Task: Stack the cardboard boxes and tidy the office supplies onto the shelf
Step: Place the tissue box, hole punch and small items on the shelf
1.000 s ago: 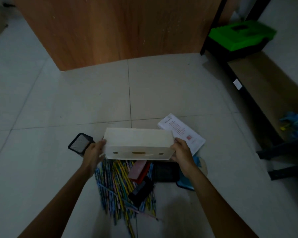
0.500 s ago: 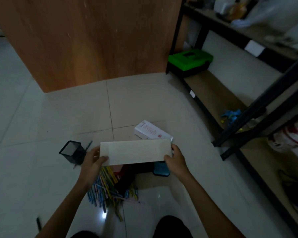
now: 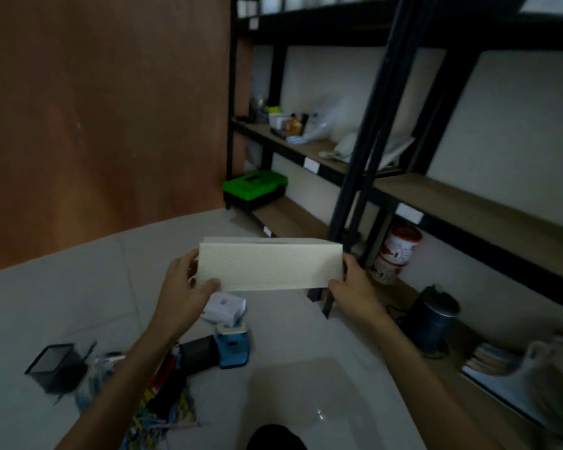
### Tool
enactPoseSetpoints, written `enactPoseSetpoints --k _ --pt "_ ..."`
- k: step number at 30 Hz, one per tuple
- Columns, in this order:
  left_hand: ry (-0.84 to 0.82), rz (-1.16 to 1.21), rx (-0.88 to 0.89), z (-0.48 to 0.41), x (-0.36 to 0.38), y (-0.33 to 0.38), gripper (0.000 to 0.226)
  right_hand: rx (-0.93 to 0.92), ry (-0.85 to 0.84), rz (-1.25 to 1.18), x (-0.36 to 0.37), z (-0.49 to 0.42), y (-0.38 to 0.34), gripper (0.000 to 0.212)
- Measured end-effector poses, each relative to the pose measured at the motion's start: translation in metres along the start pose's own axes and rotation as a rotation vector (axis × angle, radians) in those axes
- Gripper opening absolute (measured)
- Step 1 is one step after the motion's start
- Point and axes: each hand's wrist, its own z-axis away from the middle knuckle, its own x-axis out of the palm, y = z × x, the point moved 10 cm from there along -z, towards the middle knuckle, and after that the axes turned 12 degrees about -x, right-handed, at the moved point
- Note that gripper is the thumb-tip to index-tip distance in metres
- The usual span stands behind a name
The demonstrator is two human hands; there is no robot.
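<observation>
Fingers [image 3: 208,283] of left hand [image 3: 180,292] and right hand [image 3: 355,289] grip white box [image 3: 270,267] by its ends; red can [image 3: 395,251] label blurred.

This looks like an office storeroom. A black metal rack [image 3: 364,177] carries wooden boards with white labels [image 3: 409,213] on their front edges. A green toolbox [image 3: 255,185] sits at the lowest board's far end, and a red-and-white tin [image 3: 394,251] stands further along. Coloured pencils [image 3: 163,414] and a mesh pen holder [image 3: 57,367] lie on the tiled floor [image 3: 62,303].
</observation>
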Motion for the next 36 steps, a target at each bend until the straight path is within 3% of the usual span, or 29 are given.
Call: enactPoseSetpoints --k 9,15,19,25,32,36 --pt "-0.078 0.04 0.216 0.003 0.08 0.113 0.061 -0.062 0.238 0.094 -0.151 -0.003 -0.018 0.062" --pt "-0.134 0.051 0.195 -0.033 0.156 0.152 0.069 -0.049 0.384 0.198 -0.231 -0.043 0.003 0.058" --pt "-0.138 0.039 0.164 -0.049 0.188 0.157 0.074 0.003 0.434 0.299 -0.252 -0.065 0.021 0.056" --pt "-0.141 0.034 0.17 -0.085 0.257 0.173 0.073 0.034 0.476 0.244 -0.28 -0.106 0.062 0.045" --pt "-0.134 -0.013 0.162 -0.118 0.322 0.174 0.07 0.11 0.378 0.23 -0.275 -0.145 0.118 0.068" --pt "-0.194 -0.036 0.247 -0.122 0.362 0.182 0.061 0.053 0.353 0.119 -0.253 -0.171 0.124 0.083"
